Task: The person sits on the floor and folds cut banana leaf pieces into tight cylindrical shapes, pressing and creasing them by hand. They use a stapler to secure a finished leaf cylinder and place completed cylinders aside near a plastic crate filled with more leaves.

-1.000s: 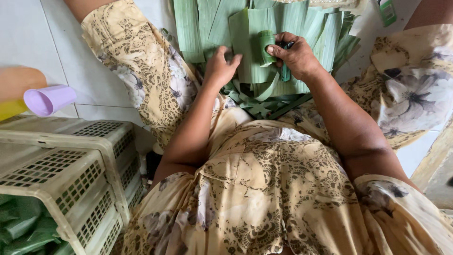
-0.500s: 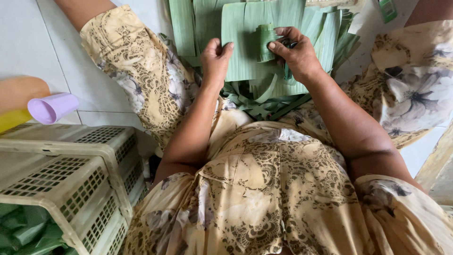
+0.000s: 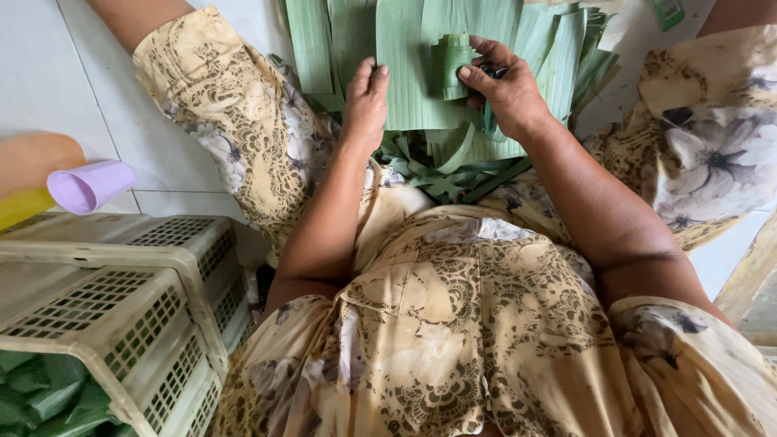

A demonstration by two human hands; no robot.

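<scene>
Looking down from the head camera, we see our two bare hands working over a stack of long green banana-leaf strips (image 3: 405,73) spread on the white tiled floor (image 3: 48,73) between our knees. Our left hand (image 3: 366,101) lies flat on the top strip, fingers stretched out and close together, palm down, gripping nothing and only pressing the leaf. Our right hand (image 3: 510,93) is curled, its thumb and fingertips pinching a small folded green leaf packet (image 3: 452,63) that stands on the same strip, just beside the left hand's fingertips. Something dark shows under the right palm, but we cannot tell what it is. Below both hands, narrower trimmed leaf scraps (image 3: 441,166) lie in a loose tangle against our beige floral-print dress (image 3: 437,324), which fills the lower middle of the view and covers both raised knees. Well apart on the left stand two cream perforated plastic crates (image 3: 121,299), stacked one inside the other, with more green leaves (image 3: 40,396) seen in the lower one. Behind them, a lilac plastic cup (image 3: 89,184) lies on its side near an orange round lid (image 3: 32,158).
</scene>
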